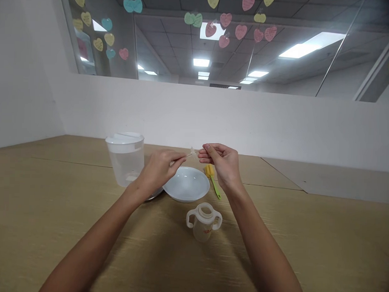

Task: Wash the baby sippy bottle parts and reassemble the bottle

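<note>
Above the white bowl (186, 185), my left hand (162, 166) is closed in a pinch on one end of a thin straw-like piece. A small translucent part (193, 152) sits on it between my hands; its exact kind is too small to tell. My right hand (224, 162) pinches the other end with thumb and index finger, its other fingers loosely curled. Below them on the table stands an upright, lidless baby bottle (202, 227) with two handles. A yellow sponge brush (212, 178) with a green handle lies just behind my right wrist.
A clear lidded plastic bucket (125, 160) stands on the wooden table (45, 213), left of the bowl. Part of a round metal rim (155, 195) shows behind my left wrist. A white wall (170, 111) with a window above bounds the table's back.
</note>
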Demonstrator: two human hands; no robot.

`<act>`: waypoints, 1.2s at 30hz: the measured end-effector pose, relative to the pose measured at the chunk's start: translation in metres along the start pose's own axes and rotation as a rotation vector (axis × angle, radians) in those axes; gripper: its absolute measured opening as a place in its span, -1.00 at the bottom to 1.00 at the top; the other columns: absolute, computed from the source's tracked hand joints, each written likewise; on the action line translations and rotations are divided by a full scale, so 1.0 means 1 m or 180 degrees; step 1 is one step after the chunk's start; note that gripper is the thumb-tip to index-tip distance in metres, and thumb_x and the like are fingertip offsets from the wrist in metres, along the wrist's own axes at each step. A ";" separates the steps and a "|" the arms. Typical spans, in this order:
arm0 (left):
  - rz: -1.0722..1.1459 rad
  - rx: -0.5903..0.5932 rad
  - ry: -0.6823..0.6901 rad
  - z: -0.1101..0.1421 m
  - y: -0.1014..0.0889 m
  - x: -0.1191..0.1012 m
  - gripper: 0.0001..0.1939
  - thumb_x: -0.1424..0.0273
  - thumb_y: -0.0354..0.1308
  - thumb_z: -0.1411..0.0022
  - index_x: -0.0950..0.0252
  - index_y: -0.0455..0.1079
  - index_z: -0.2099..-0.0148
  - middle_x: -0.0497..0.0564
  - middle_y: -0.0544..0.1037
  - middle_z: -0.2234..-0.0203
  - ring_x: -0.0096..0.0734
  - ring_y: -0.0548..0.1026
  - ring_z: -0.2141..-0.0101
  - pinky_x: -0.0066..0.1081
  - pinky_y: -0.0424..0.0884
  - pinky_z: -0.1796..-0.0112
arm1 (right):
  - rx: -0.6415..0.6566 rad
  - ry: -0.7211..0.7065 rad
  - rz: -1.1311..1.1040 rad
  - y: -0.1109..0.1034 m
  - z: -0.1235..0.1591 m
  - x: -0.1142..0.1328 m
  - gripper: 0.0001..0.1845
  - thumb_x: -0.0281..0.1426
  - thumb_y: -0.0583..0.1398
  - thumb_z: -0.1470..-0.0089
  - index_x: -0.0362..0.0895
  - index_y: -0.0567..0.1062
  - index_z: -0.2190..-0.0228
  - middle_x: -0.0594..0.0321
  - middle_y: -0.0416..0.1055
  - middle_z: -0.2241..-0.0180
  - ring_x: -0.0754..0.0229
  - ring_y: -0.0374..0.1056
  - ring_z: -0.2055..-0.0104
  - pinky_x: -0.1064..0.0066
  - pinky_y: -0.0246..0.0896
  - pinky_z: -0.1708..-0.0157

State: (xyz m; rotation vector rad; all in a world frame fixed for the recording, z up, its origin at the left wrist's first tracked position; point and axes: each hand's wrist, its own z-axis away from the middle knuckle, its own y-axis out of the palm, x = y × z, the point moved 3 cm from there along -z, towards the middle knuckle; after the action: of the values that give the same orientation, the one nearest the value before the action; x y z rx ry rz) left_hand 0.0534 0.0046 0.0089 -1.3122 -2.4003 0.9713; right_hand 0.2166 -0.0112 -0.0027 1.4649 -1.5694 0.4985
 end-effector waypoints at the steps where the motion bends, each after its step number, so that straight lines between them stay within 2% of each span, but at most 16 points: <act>1: -0.0023 -0.0053 0.0016 0.000 0.000 0.001 -0.77 0.39 0.05 -0.21 0.29 0.53 0.21 0.05 0.61 0.38 -0.35 0.53 0.40 -0.45 0.33 0.38 | 0.0013 -0.0004 -0.0015 0.001 0.001 0.000 -0.72 -0.25 0.31 0.21 -0.22 0.48 0.52 0.22 0.47 0.59 0.26 0.41 0.52 0.42 0.41 0.50; 4: 0.0019 -0.0143 -0.0073 0.000 -0.001 0.005 -0.78 0.39 0.07 -0.20 0.28 0.53 0.22 0.03 0.61 0.40 -0.37 0.52 0.43 -0.46 0.32 0.40 | 0.0049 -0.0007 -0.0040 0.004 0.003 0.000 -0.73 -0.25 0.31 0.20 -0.22 0.48 0.53 0.22 0.47 0.58 0.25 0.42 0.51 0.41 0.42 0.49; 9: 0.0142 -0.0078 -0.0270 -0.001 -0.002 0.009 -0.78 0.35 0.08 -0.19 0.27 0.54 0.25 0.04 0.61 0.38 -0.34 0.53 0.41 -0.45 0.33 0.39 | -0.0001 -0.0014 -0.0099 0.007 0.004 -0.001 -0.75 -0.27 0.30 0.19 -0.22 0.48 0.53 0.22 0.47 0.58 0.25 0.42 0.51 0.40 0.42 0.48; 14: 0.0295 0.0330 -0.0173 -0.002 0.003 0.011 -0.71 0.26 0.05 -0.20 0.24 0.49 0.12 0.03 0.58 0.23 -0.27 0.53 0.23 -0.39 0.37 0.23 | -0.0118 -0.0085 -0.0105 0.002 0.000 -0.003 -0.76 -0.27 0.31 0.19 -0.21 0.48 0.53 0.23 0.47 0.59 0.25 0.43 0.50 0.38 0.44 0.41; 18: 0.0074 0.0353 -0.0287 -0.002 0.003 0.018 -0.63 0.23 0.10 -0.16 0.28 0.44 0.03 0.07 0.54 0.15 -0.21 0.48 0.13 -0.32 0.36 0.14 | -0.0188 -0.0060 -0.0126 -0.005 -0.003 -0.003 -0.79 -0.31 0.31 0.17 -0.21 0.47 0.54 0.23 0.47 0.58 0.26 0.43 0.51 0.37 0.44 0.38; 21: -0.0066 0.0234 -0.0276 -0.001 0.004 0.022 -0.67 0.24 0.06 -0.20 0.28 0.46 0.07 0.07 0.56 0.19 -0.23 0.49 0.16 -0.33 0.36 0.16 | -0.0262 -0.0057 -0.0144 -0.009 -0.005 -0.003 -0.81 -0.33 0.30 0.17 -0.21 0.47 0.53 0.23 0.47 0.58 0.27 0.42 0.52 0.37 0.44 0.35; 28: -0.0414 0.0037 0.0187 -0.001 0.012 0.020 -0.70 0.23 0.00 -0.26 0.25 0.50 0.17 0.05 0.60 0.39 -0.32 0.50 0.39 -0.38 0.31 0.32 | -0.0192 0.0092 -0.0255 -0.007 -0.006 -0.007 -0.82 -0.35 0.31 0.19 -0.22 0.48 0.54 0.22 0.48 0.58 0.27 0.43 0.50 0.37 0.44 0.34; 33: -0.0668 0.0033 0.0486 -0.002 0.015 0.017 -0.69 0.33 -0.06 -0.29 0.31 0.50 0.25 0.09 0.57 0.48 -0.32 0.47 0.43 -0.34 0.31 0.30 | -0.0193 0.0139 -0.0265 -0.005 -0.005 -0.009 -0.82 -0.35 0.31 0.19 -0.21 0.47 0.54 0.23 0.48 0.59 0.26 0.43 0.51 0.37 0.44 0.36; 36: -0.0777 -0.0022 0.0516 -0.002 0.015 0.017 -0.70 0.37 -0.06 -0.28 0.31 0.51 0.29 0.09 0.56 0.50 -0.34 0.47 0.44 -0.35 0.31 0.31 | -0.0210 0.0144 -0.0236 -0.005 -0.005 -0.010 -0.81 -0.34 0.32 0.20 -0.21 0.47 0.55 0.23 0.47 0.59 0.26 0.42 0.51 0.37 0.44 0.37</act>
State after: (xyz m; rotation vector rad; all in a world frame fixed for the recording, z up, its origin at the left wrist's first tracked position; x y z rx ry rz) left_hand 0.0542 0.0251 -0.0011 -1.0256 -2.3703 0.7596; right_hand 0.2214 -0.0027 -0.0096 1.4464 -1.4771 0.4301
